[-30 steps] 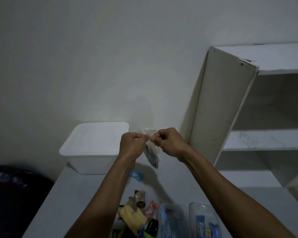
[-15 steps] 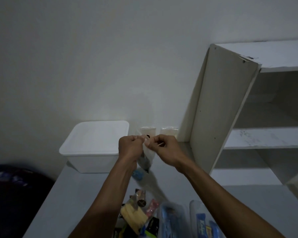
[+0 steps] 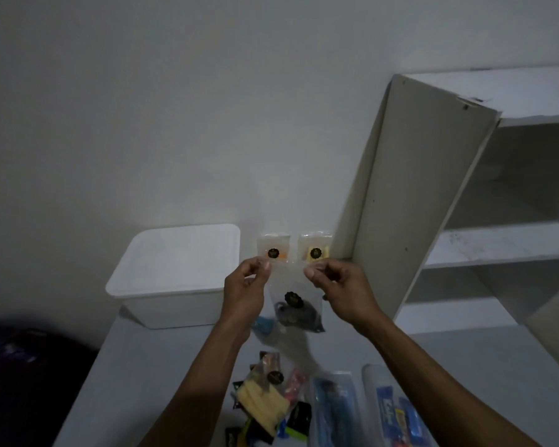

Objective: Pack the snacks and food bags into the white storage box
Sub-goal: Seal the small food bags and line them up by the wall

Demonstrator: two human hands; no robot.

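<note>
1. Hanging upright with its long axis vertical, a clear snack bag [image 3: 296, 301] is pinched at its top corners by the left hand [image 3: 244, 293] and right hand [image 3: 342, 291], fingers closed on it above the counter [image 3: 149, 366].
2. Its dark contents are hard to make out.
3. Left of it, the white storage box [image 3: 178, 272] sits lidded.
4. Two small packets [image 3: 273, 248] lean against the wall.
5. Other snack bags [image 3: 265, 398] below are cut off.

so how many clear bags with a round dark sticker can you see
4: two propped against the wall, one held up in both hands, one in the pile at the near edge. More may be buried.
</note>
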